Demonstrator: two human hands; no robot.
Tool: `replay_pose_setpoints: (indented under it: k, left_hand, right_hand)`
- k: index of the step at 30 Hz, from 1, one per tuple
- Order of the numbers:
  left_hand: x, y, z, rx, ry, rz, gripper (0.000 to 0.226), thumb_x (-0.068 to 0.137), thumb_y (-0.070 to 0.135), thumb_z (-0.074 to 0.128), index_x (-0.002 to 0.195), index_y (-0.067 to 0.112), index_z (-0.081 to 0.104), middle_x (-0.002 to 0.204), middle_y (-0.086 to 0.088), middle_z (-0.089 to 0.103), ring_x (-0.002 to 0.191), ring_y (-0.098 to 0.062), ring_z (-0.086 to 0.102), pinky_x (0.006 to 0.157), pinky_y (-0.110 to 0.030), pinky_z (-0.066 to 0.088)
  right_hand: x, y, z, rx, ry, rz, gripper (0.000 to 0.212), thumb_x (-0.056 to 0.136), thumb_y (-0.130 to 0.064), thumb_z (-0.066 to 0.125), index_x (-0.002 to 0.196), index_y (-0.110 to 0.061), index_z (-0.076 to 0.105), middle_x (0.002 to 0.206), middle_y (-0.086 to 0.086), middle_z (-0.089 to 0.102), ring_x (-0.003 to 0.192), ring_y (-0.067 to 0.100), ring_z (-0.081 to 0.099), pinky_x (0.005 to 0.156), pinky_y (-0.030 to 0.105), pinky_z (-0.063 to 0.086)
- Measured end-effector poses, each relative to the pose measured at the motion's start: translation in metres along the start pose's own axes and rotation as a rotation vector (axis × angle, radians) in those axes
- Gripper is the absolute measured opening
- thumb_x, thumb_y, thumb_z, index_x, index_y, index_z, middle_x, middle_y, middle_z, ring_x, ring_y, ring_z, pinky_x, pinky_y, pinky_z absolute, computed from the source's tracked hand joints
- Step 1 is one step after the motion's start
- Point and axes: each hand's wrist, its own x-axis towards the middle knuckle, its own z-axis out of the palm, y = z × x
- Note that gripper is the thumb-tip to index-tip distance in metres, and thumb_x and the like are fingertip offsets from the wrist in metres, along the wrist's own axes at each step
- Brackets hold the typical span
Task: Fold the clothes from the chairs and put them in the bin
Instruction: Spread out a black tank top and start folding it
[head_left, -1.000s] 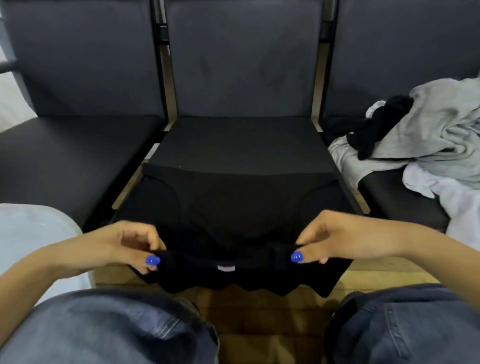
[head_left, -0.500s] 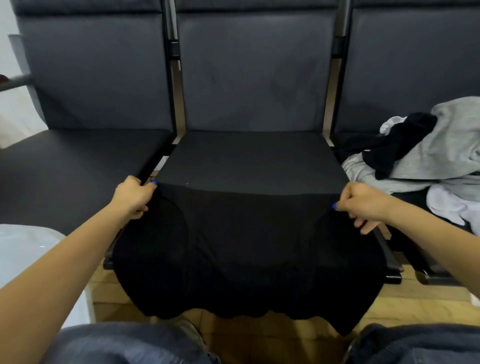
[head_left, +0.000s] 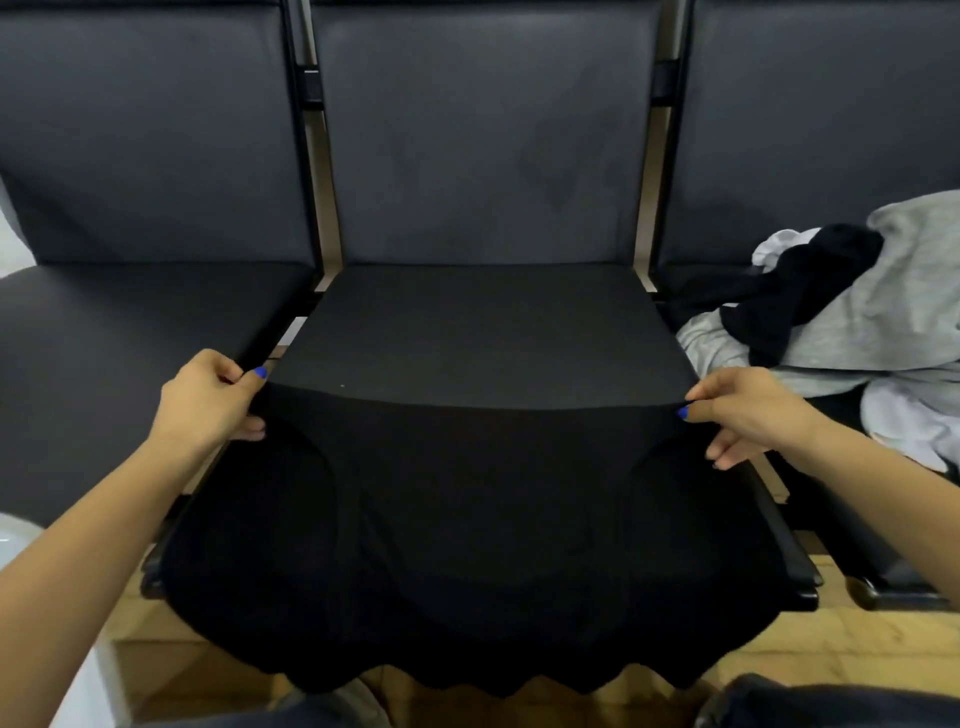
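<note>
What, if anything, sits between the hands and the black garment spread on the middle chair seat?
Nothing visible. The left hand and the right hand each already pinch a far corner of the black fabric garment, directly on the cloth. The heap of grey, white and black clothes lies apart on the next seat.

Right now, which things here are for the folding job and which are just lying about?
For the job:
- black garment, spread on the middle chair seat
- left hand and right hand, pinching its far corners
- clothes pile on the right chair

Just there:
- left chair
- wooden floor
</note>
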Motion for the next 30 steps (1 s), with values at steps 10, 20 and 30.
replay_pose_setpoints:
  k: [10,20,30]
  left_hand:
    - [0.009,-0.006,0.002,-0.059,-0.06,-0.046,0.056,0.09,-0.011,0.052,0.139,0.015,0.042,0.129,-0.021,0.05,0.093,-0.031,0.059,0.061,-0.032,0.059]
    - [-0.002,-0.003,-0.003,0.292,-0.03,0.096,0.046,0.087,-0.005,0.056,0.13,0.012,0.055,0.127,-0.019,0.057,0.112,-0.036,0.055,0.089,-0.038,0.046]
    - [0.006,-0.008,-0.009,0.127,-0.183,-0.176,0.024,0.089,0.004,0.061,0.113,0.006,0.059,0.11,-0.017,0.056,0.101,-0.029,0.051,0.088,-0.04,0.042]
  right_hand:
    - [0.001,0.011,0.005,0.024,0.226,-0.195,0.03,0.088,0.006,0.047,0.087,-0.015,0.069,0.066,0.012,0.058,0.055,0.019,0.052,0.035,0.017,0.044]
    - [0.001,0.018,0.007,-0.002,0.343,-0.319,0.034,0.085,0.006,0.044,0.091,-0.019,0.068,0.071,0.009,0.061,0.058,0.024,0.052,0.058,0.03,0.042]
    - [0.011,0.027,0.005,-0.327,0.257,-0.221,0.021,0.085,-0.028,0.059,0.105,-0.026,0.063,0.1,0.009,0.062,0.095,0.024,0.059,0.087,0.04,0.048]
